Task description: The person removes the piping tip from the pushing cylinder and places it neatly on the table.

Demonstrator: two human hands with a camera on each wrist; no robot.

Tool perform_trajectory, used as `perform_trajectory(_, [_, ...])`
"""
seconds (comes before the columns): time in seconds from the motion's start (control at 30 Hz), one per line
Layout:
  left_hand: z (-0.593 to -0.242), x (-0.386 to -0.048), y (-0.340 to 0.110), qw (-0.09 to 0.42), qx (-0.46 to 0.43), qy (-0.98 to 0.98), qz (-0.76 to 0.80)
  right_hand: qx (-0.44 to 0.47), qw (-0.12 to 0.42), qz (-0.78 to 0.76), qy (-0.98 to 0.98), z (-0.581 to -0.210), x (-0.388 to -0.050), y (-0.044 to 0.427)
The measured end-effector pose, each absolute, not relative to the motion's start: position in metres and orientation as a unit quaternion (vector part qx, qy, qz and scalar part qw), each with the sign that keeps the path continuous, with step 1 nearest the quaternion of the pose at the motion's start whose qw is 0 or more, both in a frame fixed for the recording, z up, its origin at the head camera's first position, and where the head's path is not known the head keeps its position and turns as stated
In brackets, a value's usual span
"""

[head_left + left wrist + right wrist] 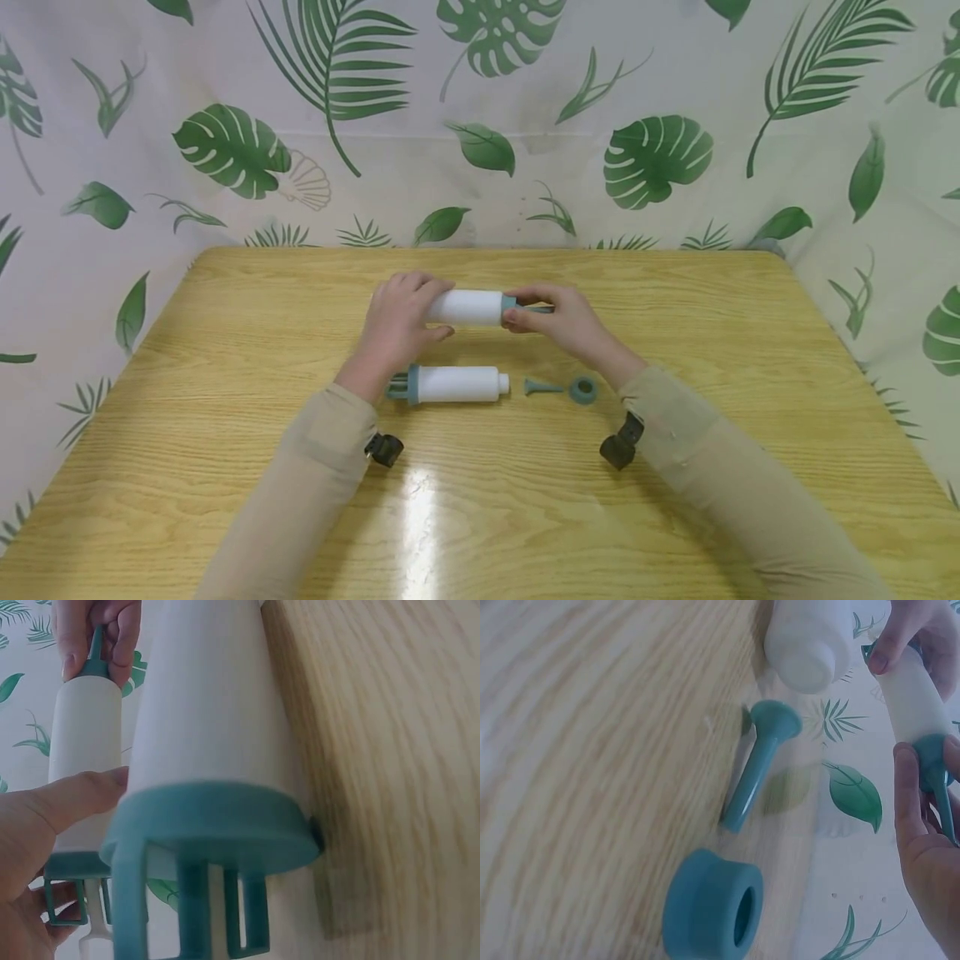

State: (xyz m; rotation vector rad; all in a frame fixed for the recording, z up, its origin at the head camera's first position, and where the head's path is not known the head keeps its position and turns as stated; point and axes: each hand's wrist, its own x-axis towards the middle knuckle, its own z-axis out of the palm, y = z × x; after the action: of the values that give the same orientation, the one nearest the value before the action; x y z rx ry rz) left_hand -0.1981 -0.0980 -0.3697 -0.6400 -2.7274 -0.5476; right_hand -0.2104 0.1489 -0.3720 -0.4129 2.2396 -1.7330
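Observation:
Both hands hold a white syringe-like tube (pixel 471 307) level above the table. My left hand (pixel 401 318) grips its left end; in the left wrist view its thumb (pixel 82 796) lies along the barrel, near a teal handle frame (pixel 66 900). At the other end, my right hand (pixel 558 321) pinches the teal collar, and a narrow teal nozzle (pixel 941 799) points out between the fingers. Nearer me lies a second white tube (pixel 457 384) with a teal handle end. Right of it are a loose teal nozzle (pixel 542 387) and a teal ring cap (pixel 582 390).
The wooden table (pixel 495 517) reaches back to a white leaf-print cloth (pixel 525 167) hanging behind and at the sides. A small black camera sits on each wrist, such as the right one (pixel 619 448).

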Motion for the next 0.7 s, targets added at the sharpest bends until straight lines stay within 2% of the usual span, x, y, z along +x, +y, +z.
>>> perform_trajectory(0.2, [-0.3701, -0.1982, -0.0959, 0.169, -0.259, -0.933, -0.182, -0.145, 0.147, -0.608, 0.767, -0.3704, -0.2108, 0.1490])
perform_trajectory(0.47, [-0.3668, -0.1989, -0.0933, 0.137, -0.298, -0.936, -0.126, -0.164, 0.146, -0.609, 0.762, -0.3713, -0.2121, 0.1491])
perform_trajectory(0.7, [-0.3702, -0.1978, -0.0933, 0.148, -0.316, -0.929, -0.127, -0.169, 0.153, -0.604, 0.764, -0.3743, -0.2112, 0.1505])
